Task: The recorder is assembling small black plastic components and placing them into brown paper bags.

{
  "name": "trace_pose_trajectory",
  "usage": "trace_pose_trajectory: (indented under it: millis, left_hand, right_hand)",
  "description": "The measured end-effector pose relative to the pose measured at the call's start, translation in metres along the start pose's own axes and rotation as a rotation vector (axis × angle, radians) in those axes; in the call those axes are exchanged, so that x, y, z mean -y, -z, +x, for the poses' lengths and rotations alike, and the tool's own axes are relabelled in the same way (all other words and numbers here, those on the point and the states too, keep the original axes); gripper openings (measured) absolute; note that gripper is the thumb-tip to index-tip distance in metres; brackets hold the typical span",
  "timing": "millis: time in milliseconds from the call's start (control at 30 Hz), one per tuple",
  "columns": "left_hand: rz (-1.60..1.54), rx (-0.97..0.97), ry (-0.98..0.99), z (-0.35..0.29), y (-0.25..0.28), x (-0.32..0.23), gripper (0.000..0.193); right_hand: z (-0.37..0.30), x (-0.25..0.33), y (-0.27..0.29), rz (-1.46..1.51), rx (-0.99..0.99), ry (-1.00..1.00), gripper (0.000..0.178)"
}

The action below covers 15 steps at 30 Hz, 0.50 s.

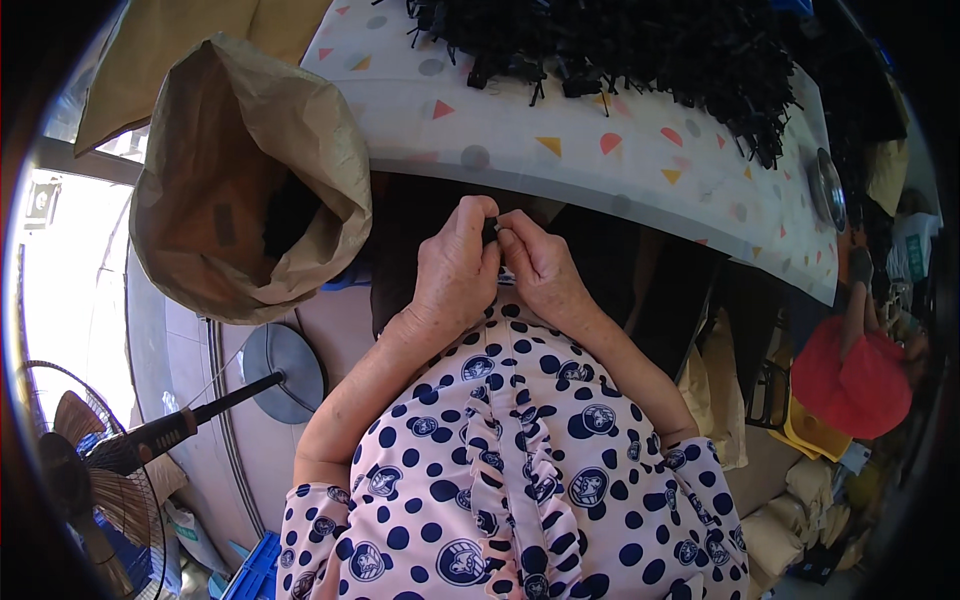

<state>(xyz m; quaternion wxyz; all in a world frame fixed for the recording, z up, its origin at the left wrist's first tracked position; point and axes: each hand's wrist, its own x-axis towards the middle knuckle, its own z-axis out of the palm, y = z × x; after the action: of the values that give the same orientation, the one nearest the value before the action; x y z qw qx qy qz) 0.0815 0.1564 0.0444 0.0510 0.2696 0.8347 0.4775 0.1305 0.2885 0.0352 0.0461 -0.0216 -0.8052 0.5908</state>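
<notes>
Both hands meet just below the near edge of the table (640,170), over the person's lap. Left hand (455,270) and right hand (540,265) touch at the fingertips, fingers together and pinched on a small black part (490,232) held between them; most of it is hidden, shape unclear. Far on the table lies a big pile of black parts (650,50) on the patterned cloth. An open paper sack (240,170) stands left, just beside the left hand, dark contents inside. A standing fan (110,460) sits near left on the floor.

Risk: the part is tiny and held only by fingertips off the table, so a slip would likely drop it into the lap or onto the floor. Grip hides the part, so a misfit could go unseen.
</notes>
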Motion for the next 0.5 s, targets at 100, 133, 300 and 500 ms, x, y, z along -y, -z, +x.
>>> trace_pose_trajectory:
  millis: [100, 133, 300, 500]
  left_hand:
    - [0.021, -0.019, -0.027, 0.002, -0.002, 0.000, 0.037]
    - [-0.012, -0.013, -0.020, 0.002, -0.003, 0.002, 0.035]
    - [-0.757, -0.001, 0.137, 0.010, 0.003, 0.000, 0.027]
    - [-1.308, 0.155, 0.550, 0.007, 0.007, 0.001, 0.024]
  right_hand:
    - [0.000, -0.009, -0.001, 0.041, -0.040, 0.034, 0.013]
    - [-0.001, -0.012, 0.000, 0.100, -0.037, 0.021, 0.013]
    - [0.000, -0.008, 0.014, 0.315, -0.083, -0.067, 0.015]
    - [-0.001, -0.014, 0.020, 0.559, -0.058, 0.007, 0.015]
